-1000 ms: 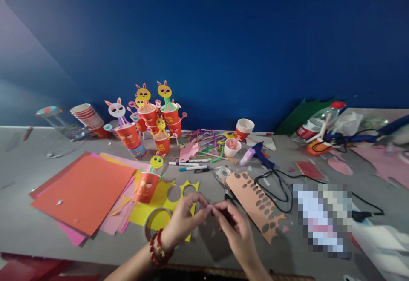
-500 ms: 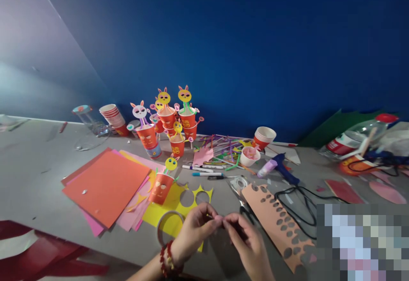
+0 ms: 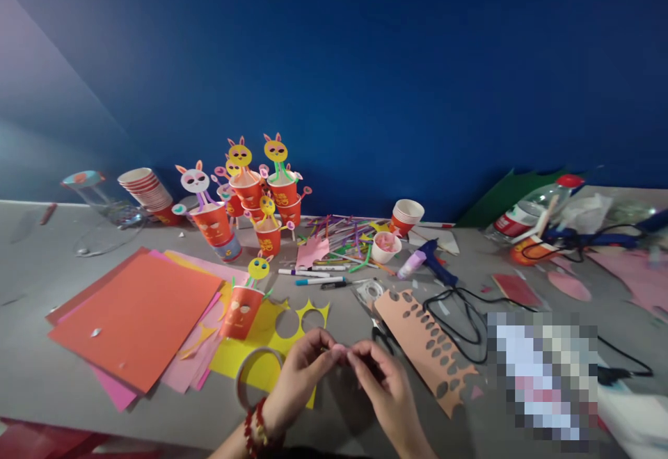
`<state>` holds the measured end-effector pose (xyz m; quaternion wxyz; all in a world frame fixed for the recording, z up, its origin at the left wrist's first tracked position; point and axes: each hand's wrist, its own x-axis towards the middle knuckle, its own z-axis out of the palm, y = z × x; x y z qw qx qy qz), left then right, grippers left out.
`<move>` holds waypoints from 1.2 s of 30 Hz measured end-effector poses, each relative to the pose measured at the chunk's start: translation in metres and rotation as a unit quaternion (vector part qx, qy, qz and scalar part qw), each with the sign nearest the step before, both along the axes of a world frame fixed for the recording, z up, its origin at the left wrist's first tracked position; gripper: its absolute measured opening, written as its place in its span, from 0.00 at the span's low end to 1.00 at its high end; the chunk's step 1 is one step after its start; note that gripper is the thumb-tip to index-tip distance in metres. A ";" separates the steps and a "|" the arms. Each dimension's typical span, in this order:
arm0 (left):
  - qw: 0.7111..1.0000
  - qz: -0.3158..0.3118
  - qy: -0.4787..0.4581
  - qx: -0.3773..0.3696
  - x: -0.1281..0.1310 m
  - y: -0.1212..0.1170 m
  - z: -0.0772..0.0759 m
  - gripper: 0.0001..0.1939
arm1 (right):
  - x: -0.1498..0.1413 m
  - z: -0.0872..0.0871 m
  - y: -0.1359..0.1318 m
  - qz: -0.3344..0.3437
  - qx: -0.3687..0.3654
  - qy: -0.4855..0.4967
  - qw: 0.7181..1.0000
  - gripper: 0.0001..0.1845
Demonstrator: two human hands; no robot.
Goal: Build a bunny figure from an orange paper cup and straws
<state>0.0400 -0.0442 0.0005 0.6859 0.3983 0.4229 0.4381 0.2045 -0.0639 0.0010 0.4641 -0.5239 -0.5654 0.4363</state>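
Note:
My left hand (image 3: pixel 303 372) and my right hand (image 3: pixel 383 382) meet fingertip to fingertip over the grey table. Between them they pinch a small pink piece (image 3: pixel 339 352), mostly covered by the fingers; it looks like paper. Beside my left wrist lies a roll of tape (image 3: pixel 241 375), partly on a cut-out yellow sheet (image 3: pixel 222 355). A red paper cup (image 3: pixel 243 311) with a yellow bunny head stands just behind that sheet. Close to my right hand are black-handled scissors (image 3: pixel 383 337) and a peach card (image 3: pixel 412 337) punched with several holes.
Orange sheets (image 3: pixel 140 320) are stacked at left. Decorated bunny cups (image 3: pixel 211 222) stand at the back, near loose pipe cleaners (image 3: pixel 344 233) and markers (image 3: pixel 318 281). A blue glue gun (image 3: pixel 438 264) with its black cord, a glue stick (image 3: pixel 412 264) and a bottle (image 3: pixel 527 212) are to the right.
The view has swung to the right, so the table's contents appear further left and more of its right side shows. Both hands keep their pinch on the small pink piece.

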 end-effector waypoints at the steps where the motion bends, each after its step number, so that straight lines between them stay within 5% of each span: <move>1: 1.000 0.001 0.004 -0.001 0.000 0.000 0.000 0.20 | 0.000 0.000 0.000 -0.001 -0.001 0.000 1.000 0.18; 19: 0.999 0.002 0.045 0.031 -0.003 0.001 -0.006 0.20 | 0.007 -0.002 0.003 -0.013 0.024 -0.030 0.999 0.16; 23: 0.991 -0.015 0.118 0.060 -0.005 0.001 -0.008 0.18 | 0.014 -0.007 0.004 0.005 0.090 -0.076 0.993 0.10; 29: 0.907 -0.051 0.347 0.234 -0.016 -0.001 0.006 0.11 | 0.029 -0.012 0.004 0.006 0.245 -0.256 0.935 0.09; 36: 0.769 -0.092 0.525 0.352 -0.008 0.000 0.004 0.06 | 0.036 -0.024 0.000 0.062 0.214 -0.394 0.892 0.13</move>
